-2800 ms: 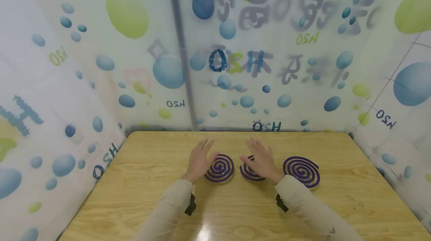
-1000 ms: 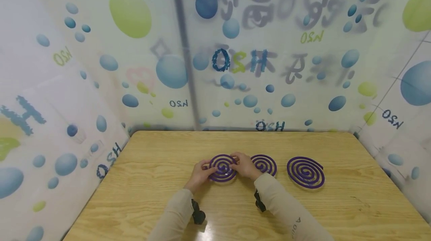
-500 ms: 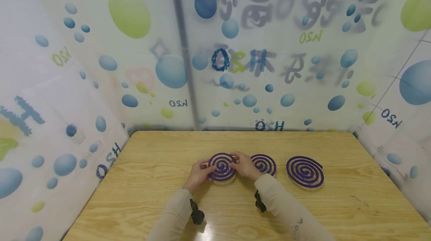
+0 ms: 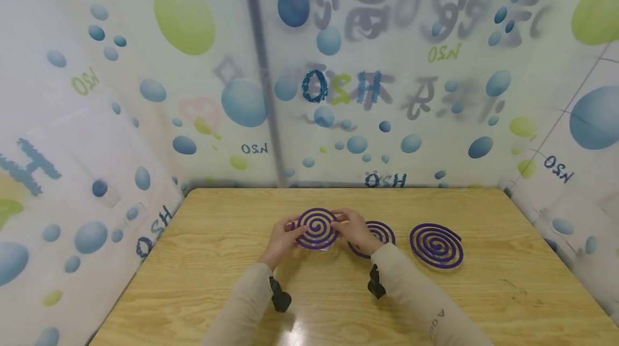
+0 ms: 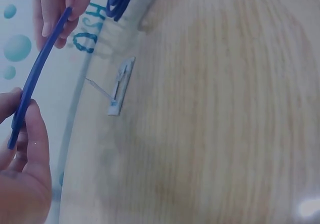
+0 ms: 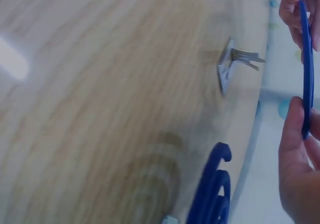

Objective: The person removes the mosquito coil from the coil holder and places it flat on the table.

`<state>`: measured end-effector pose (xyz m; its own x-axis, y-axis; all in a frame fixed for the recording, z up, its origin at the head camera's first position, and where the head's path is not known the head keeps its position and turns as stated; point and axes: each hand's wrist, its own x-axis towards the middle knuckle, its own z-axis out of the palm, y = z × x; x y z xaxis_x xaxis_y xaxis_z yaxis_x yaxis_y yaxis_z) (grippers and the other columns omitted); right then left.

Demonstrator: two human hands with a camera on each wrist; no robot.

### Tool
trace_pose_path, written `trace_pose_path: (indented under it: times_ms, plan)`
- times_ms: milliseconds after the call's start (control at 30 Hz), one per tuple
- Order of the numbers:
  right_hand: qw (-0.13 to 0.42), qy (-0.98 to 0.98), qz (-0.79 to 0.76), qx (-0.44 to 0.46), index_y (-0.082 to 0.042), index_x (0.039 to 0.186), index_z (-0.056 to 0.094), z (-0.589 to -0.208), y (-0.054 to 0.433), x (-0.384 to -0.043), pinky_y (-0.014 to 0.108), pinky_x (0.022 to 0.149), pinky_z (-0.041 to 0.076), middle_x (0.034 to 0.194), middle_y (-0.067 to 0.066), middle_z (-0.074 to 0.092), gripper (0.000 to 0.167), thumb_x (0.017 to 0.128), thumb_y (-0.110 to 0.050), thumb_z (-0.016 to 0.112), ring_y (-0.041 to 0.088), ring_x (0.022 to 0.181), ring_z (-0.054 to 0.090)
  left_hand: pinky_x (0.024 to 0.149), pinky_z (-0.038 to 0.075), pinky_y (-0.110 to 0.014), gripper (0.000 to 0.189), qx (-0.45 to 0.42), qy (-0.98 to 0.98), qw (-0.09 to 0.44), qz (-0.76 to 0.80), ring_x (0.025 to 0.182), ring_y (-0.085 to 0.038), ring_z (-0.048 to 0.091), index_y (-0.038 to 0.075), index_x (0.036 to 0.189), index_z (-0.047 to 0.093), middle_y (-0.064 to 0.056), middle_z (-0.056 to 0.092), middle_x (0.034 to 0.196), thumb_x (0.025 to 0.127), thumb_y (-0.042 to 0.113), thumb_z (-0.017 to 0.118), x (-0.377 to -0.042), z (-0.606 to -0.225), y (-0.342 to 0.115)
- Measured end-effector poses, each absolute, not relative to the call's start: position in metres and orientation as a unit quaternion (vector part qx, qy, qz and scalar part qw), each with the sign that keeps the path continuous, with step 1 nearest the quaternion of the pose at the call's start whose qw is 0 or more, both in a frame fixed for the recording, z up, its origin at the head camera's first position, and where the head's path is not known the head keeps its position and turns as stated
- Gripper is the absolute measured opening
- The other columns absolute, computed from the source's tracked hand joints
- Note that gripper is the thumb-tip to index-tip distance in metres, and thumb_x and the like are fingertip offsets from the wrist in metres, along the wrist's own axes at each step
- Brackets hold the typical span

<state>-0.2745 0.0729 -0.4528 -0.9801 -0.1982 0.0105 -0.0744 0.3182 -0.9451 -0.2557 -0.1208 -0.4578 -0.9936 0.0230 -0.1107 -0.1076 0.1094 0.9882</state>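
Observation:
A purple mosquito coil (image 4: 316, 226) is held up above the table, its flat face toward the head camera. My left hand (image 4: 281, 239) pinches its left edge between thumb and fingers, and my right hand (image 4: 355, 230) pinches the right edge. Both wrist views show the coil edge-on, as a thin blue-looking strip (image 5: 35, 77). Below it, apart from the coil, a small metal stand (image 5: 120, 87) with raised prongs sits on the wood. A second coil (image 4: 382, 225) lies just right, partly hidden by my right hand and sleeve.
Farther right on the wooden table (image 4: 217, 281) is a third purple coil (image 4: 437, 246). Patterned curtain-like walls (image 4: 411, 93) enclose the table at the back and both sides. Dark wrist cameras hang under both sleeves.
Both hands came from open over the coils to gripping the leftmost coil's two edges. Since half a second ago they have raised it off its stand, which now shows beneath.

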Motion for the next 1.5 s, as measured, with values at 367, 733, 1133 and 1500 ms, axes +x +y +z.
trace_pose_path:
  times_ms: [367,733,1133,1500]
  plan:
    - [0.006,0.788,-0.612,-0.062,0.000,0.118,0.052,-0.439,0.067,-0.288,0.036,0.068,0.054,0.101,0.018,0.059,0.034,0.084,0.000,0.056,0.027,0.081,0.062,0.069,0.054,-0.033,0.053,-0.069,0.677,0.013,0.733,0.074,-0.018,0.061,-0.003,0.128,0.038,-0.023,0.057,0.102,0.081,0.002,0.061,-0.266,-0.454,-0.119]
    - [-0.027,0.787,-0.616,-0.011,0.003,0.115,0.053,-0.445,0.064,-0.304,0.031,0.067,0.054,0.103,0.022,0.059,0.032,0.083,0.002,0.057,0.029,0.084,0.061,0.079,0.050,-0.035,0.042,-0.092,0.631,-0.013,0.771,0.073,-0.014,0.062,-0.009,0.120,0.044,-0.023,0.059,0.101,0.080,-0.007,0.057,-0.274,-0.463,-0.116]
    - [0.021,0.799,-0.600,0.012,0.009,0.113,0.052,-0.464,0.060,-0.311,0.032,0.072,0.053,0.101,0.026,0.058,0.035,0.079,0.009,0.056,0.033,0.090,0.058,0.069,0.053,-0.027,0.033,-0.142,0.705,-0.095,0.689,0.078,-0.024,0.059,-0.009,0.108,0.056,-0.025,0.058,0.096,0.075,-0.009,0.060,-0.277,-0.479,-0.107]
    - [0.040,0.806,-0.590,0.003,0.004,0.114,0.054,-0.505,0.063,-0.338,0.034,0.082,0.048,0.106,0.019,0.058,0.038,0.077,0.001,0.063,0.028,0.097,0.055,0.069,0.051,-0.031,0.029,-0.132,0.746,-0.153,0.635,0.077,-0.026,0.059,-0.002,0.098,0.064,-0.017,0.063,0.083,0.070,-0.007,0.063,-0.277,-0.494,-0.112]
